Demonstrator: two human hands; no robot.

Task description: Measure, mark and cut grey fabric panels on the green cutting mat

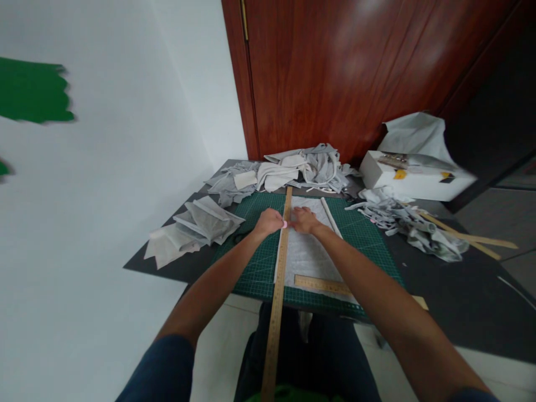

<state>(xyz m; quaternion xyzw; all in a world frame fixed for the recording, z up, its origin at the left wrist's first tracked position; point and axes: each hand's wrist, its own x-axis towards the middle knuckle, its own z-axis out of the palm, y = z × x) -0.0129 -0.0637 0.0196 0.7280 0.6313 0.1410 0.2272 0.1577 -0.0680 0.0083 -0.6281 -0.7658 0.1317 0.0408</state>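
A long wooden ruler (278, 290) runs lengthwise over the left edge of a light grey cloth (312, 251) and sticks out past the table's front edge. The cloth lies on a green cutting mat (259, 262). My left hand (270, 221) is closed in a pinch at the ruler's left side, beside a small pink object (285, 224). Spread fingers of my right hand (305, 220) rest on the cloth just right of the ruler. A shorter wooden ruler (322, 285) lies across the cloth near its front edge, partly behind my right forearm.
Grey cloth pieces (205, 220) lie at the left, with a heap of fabric (293, 167) along the back. At the right are a white box (422, 181), tangled scraps (402, 218) and wooden strips (473, 237). A rolled cloth strip (330, 216) lies near my right hand.
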